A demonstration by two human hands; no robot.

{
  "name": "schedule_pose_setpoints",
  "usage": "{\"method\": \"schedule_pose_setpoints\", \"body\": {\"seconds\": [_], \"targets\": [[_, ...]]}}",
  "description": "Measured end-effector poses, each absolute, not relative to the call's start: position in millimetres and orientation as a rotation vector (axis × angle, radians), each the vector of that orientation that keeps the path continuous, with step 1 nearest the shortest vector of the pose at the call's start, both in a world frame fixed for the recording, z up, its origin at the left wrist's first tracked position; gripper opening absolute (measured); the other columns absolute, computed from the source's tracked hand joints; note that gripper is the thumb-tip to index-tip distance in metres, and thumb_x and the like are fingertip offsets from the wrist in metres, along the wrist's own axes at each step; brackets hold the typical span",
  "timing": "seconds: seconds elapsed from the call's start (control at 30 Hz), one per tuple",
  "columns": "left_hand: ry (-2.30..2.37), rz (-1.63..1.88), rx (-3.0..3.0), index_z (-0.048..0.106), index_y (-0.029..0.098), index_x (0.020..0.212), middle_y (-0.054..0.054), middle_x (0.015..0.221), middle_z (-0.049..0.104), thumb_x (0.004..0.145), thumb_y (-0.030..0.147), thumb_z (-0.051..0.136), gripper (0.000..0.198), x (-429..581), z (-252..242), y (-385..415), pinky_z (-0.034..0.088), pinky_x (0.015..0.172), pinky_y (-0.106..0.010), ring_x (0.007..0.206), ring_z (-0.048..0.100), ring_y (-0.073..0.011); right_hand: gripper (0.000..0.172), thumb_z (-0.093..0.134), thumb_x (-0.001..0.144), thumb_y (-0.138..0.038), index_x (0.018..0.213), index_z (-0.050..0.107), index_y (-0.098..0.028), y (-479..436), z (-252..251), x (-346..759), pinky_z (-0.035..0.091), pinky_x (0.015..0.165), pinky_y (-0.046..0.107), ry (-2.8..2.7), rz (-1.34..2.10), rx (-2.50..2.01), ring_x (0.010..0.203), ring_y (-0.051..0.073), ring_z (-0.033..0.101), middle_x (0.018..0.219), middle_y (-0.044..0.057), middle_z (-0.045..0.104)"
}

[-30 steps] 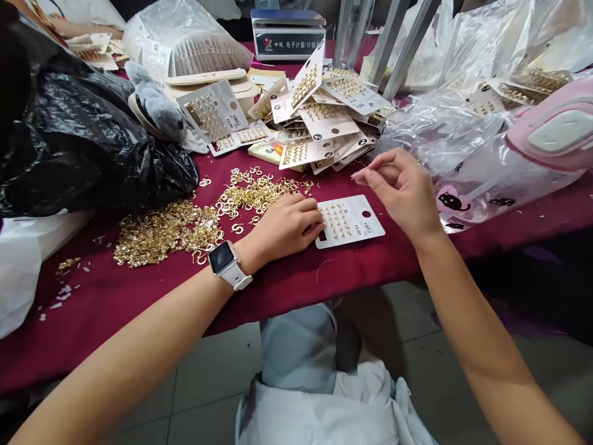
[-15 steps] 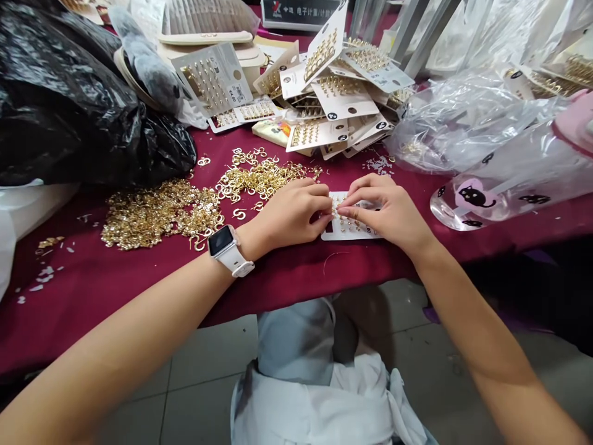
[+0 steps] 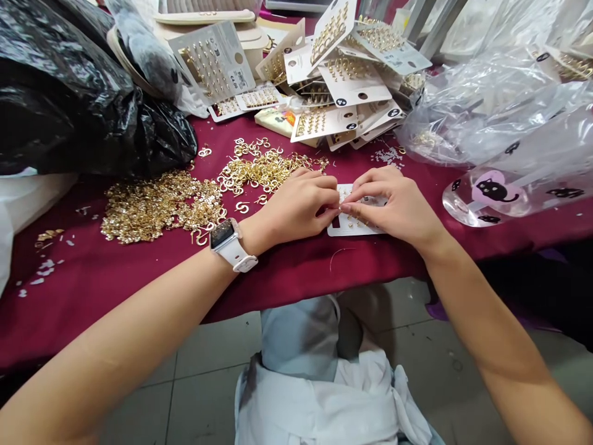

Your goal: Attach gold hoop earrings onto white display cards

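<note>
A white earring card (image 3: pixel 354 231) with rows of small gold earrings lies flat on the cloth under my fingers. My left hand (image 3: pixel 301 205), with a watch (image 3: pixel 225 238) on its wrist, is closed in a pinch over the card's left part. From the other side my right hand (image 3: pixel 396 204) pinches too, thumb and fingertips meeting those of the left. Whatever is between the fingertips is too small to make out. Behind my left hand spreads a heap of gold hook-shaped pieces (image 3: pixel 254 170); left of it is a denser heap of small gold pieces (image 3: pixel 155 207).
Filled earring cards (image 3: pixel 354 80) are piled at the back. A black plastic bag (image 3: pixel 92 117) stands at the left. Clear plastic bags (image 3: pixel 482 111) and a clear pouch with black cats (image 3: pixel 500 194) lie at the right. White bits (image 3: pixel 389 156) are scattered behind the card.
The view has shifted slightly, so the table's things sit a little differently in it. Both hands stay pinched together at the card, and the fingertips now cover its left part a bit differently.
</note>
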State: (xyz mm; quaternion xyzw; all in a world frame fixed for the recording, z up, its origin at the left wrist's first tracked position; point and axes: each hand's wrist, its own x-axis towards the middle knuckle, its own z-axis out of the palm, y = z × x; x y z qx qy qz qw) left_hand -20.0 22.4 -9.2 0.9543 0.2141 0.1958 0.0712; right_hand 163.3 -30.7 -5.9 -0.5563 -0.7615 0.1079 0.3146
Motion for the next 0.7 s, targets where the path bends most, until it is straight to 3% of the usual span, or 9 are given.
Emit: {"method": "schedule_pose_setpoints", "body": {"seconds": [0.47,0.7], "targets": [[0.627,0.557,2.9,0.06,0.017,0.074,-0.001,0.074,0.058,0.088,0.029,0.049,0.022,-21,-10,23,0.036,0.077,-0.032,0.078,0.055,-0.0155,0.014,0.06,0.078,-0.026,0.07,0.071,-0.028,-16,16,164,0.041,0.088,0.045,-2.45,0.175,-1.322,0.091,0.023,0.054,0.078,0.001,0.067],[0.629,0.552,2.929,0.06,0.017,0.074,-0.002,0.078,0.059,0.089,0.03,0.048,0.023,-22,-10,22,0.037,0.081,-0.032,0.08,0.054,-0.0155,0.016,0.058,0.081,-0.031,0.071,0.069,-0.027,-11,13,171,0.045,0.081,0.038,-2.451,0.28,-1.25,0.083,0.02,0.054,0.076,0.001,0.065]]}}
